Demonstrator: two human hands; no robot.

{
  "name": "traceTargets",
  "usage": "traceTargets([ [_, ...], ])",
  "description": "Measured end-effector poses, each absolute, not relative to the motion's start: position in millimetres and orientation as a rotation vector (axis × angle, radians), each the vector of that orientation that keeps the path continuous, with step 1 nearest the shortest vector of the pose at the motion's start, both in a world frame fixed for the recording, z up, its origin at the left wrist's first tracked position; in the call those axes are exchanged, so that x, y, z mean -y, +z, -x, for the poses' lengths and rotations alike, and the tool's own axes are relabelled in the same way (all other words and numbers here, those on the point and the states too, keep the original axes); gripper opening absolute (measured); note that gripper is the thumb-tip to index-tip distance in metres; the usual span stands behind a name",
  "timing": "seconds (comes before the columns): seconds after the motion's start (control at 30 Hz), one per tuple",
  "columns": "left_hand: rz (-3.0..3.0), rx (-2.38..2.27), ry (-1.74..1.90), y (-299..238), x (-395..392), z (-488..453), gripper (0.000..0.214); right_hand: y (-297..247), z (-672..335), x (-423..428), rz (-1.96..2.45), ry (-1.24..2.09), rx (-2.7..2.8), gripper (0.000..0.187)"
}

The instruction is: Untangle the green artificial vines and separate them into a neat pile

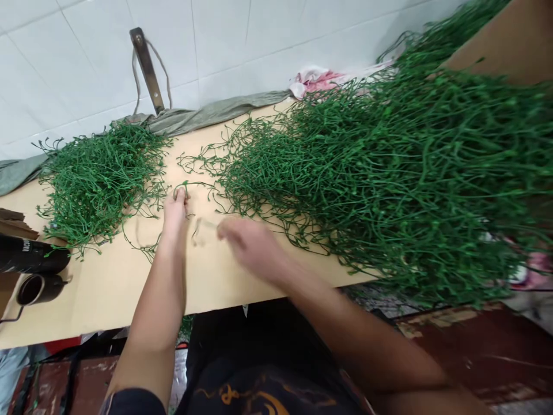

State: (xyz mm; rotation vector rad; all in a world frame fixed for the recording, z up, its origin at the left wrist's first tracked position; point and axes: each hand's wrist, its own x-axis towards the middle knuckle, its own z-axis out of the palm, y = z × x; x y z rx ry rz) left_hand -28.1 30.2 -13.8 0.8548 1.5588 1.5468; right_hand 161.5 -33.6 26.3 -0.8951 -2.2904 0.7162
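Observation:
My left hand point(175, 210) rests on the tan board point(129, 276), fingers pinched on a thin green strand point(184, 185) at its fingertips. My right hand point(248, 245) is smeared by motion just right of it, above the board; a faint pale shape point(203, 227) shows at its fingertips. A large heap of green tangled strands point(389, 178) covers the right half of the board and hangs over its edge. A smaller pile of the same green strands point(101, 178) lies to the left of my left hand.
A black cylinder point(30, 256) and a dark cup-like object point(34, 288) lie at the board's left edge. A grey cloth point(203, 115) runs along the white tiled wall, with a wooden handle point(147, 69) leaning there. Pink-white fabric point(315, 80) lies behind the big heap.

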Motion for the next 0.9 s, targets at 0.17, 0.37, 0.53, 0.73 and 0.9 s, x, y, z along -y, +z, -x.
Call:
traceTargets([
  [0.17,-0.824,-1.367,1.510,-1,-20,6,0.028,26,-226,-53,1.463,0.419,1.913,0.031],
  [0.37,-0.859,-1.300,1.365,11,-15,-14,0.026,15,-268,-78,1.640,-0.106,1.723,0.051],
  [0.53,-0.676,-1.040,1.418,18,-9,-22,0.018,7,-217,-33,1.250,0.106,1.985,0.041],
  [0.73,-0.342,-0.761,1.419,24,-5,-20,0.025,-9,-152,1,1.078,0.874,2.228,0.023],
  [0.9,-0.251,-0.786,1.482,20,-8,-12,0.025,-13,-143,-5,1.010,1.224,2.004,0.023],
])
